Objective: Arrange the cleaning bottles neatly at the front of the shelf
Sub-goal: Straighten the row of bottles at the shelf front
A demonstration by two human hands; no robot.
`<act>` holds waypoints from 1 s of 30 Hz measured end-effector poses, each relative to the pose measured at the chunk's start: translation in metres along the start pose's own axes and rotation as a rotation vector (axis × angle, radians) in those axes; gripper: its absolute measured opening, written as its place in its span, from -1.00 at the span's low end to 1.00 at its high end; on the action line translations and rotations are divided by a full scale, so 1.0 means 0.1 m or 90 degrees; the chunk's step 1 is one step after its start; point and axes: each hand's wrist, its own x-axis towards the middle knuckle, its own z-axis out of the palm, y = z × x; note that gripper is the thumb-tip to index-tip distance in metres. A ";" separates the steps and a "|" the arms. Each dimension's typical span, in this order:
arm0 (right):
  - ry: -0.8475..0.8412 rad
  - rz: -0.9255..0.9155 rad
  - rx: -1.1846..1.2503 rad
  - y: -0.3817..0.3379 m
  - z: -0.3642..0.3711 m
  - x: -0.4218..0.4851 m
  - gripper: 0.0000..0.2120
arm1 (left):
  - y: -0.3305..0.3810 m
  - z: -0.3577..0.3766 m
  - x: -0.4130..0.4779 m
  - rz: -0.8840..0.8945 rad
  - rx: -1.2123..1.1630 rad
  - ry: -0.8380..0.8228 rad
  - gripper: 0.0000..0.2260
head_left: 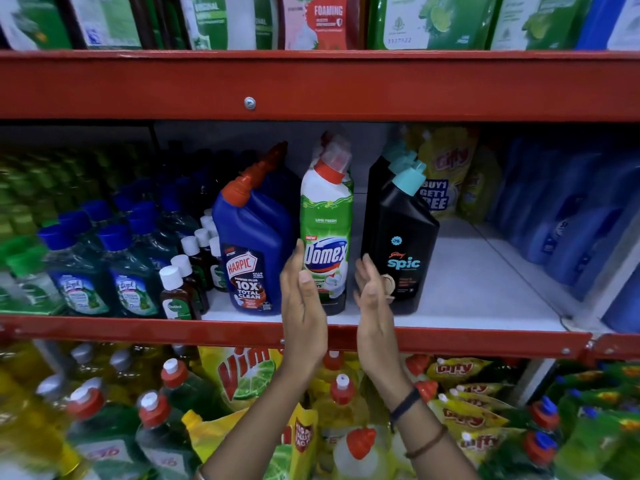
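Three cleaning bottles stand upright near the front of the middle shelf point(467, 299): a blue Harpic bottle point(254, 244) with a red-orange cap, a green and white Domex bottle point(327, 233) with a red cap, and a black Spic bottle point(403, 244) with a teal cap. More bottles stand behind each. My left hand point(300, 303) is flat and open against the Domex bottle's lower left side. My right hand point(372, 296) is open in the gap between the Domex and Spic bottles, palm facing left, holding nothing.
Small brown Dettol bottles point(176, 292) and blue-capped Lizol bottles point(128, 268) crowd the shelf's left. Yellow pouches point(446, 174) sit at the back right, blue bottles point(575, 220) further right. A red shelf beam point(249, 84) runs overhead. Vim bottles and pouches point(242, 375) fill the shelf below.
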 end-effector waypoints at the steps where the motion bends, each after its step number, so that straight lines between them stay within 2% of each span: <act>1: 0.001 0.024 0.022 0.00 0.05 0.03 -0.28 | -0.02 -0.02 0.02 -0.020 0.002 -0.019 -0.55; 4: 0.000 0.056 0.056 -0.01 0.11 0.10 -0.19 | -0.04 -0.06 0.08 -0.045 0.018 -0.064 -0.38; 7: 0.005 0.050 0.062 -0.05 0.13 0.11 -0.16 | -0.05 -0.09 0.10 -0.046 0.025 -0.086 -0.37; 13: 0.048 0.056 0.041 -0.04 0.12 0.14 -0.40 | -0.03 -0.09 0.08 -0.048 0.033 -0.096 -0.37; 20: 0.049 0.029 0.000 -0.08 0.14 0.09 -0.48 | -0.02 -0.14 0.07 -0.039 0.027 -0.094 -0.36; 22: 0.095 -0.011 -0.021 -0.07 0.17 0.00 -0.52 | 0.01 -0.18 0.01 -0.013 0.010 -0.059 -0.45; 25: 0.174 -0.061 -0.034 -0.01 0.25 -0.19 -0.54 | 0.05 -0.32 -0.07 0.072 -0.010 0.047 -0.62; 28: 0.093 -0.046 -0.017 -0.01 0.44 -0.25 -0.41 | 0.04 -0.51 0.02 0.080 0.013 0.131 -0.63; 30: 0.009 -0.022 -0.018 -0.02 0.61 -0.22 -0.34 | 0.02 -0.64 0.14 0.036 0.012 0.144 -0.52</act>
